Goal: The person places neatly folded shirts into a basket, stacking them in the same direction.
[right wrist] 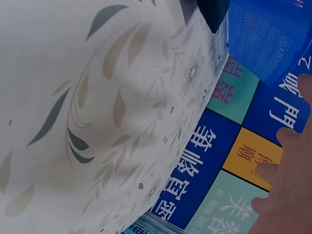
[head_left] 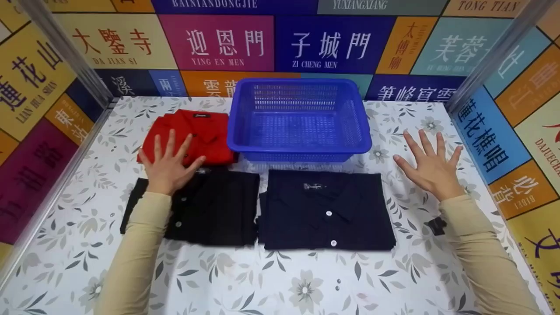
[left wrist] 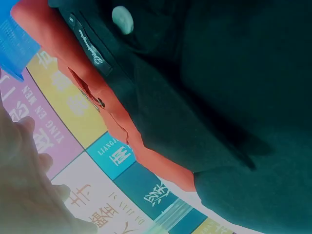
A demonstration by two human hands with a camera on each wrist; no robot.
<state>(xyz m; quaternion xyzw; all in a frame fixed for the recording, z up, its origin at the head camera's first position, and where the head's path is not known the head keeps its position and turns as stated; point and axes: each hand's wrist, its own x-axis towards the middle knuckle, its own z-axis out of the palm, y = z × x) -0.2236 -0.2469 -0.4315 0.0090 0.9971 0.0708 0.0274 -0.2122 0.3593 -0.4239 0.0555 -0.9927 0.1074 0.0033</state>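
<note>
My left hand (head_left: 168,168) is spread, fingers straight, over the red folded shirt (head_left: 210,142) and the top left of the black folded shirt (head_left: 218,214). In the left wrist view the black shirt (left wrist: 234,122) fills the right side, with the hand (left wrist: 29,180) at the left edge. My right hand (head_left: 433,168) is spread wide above the flowered table to the right of the blue plastic basket (head_left: 302,153), holding nothing. A navy folded shirt (head_left: 297,218) with white buttons lies between the hands, nearer to me than the basket.
The table (head_left: 302,284) has a white cover with grey flowers. Printed panels with Chinese characters (head_left: 218,41) wall it in at the back and both sides. A small black item (head_left: 436,225) lies by the right forearm.
</note>
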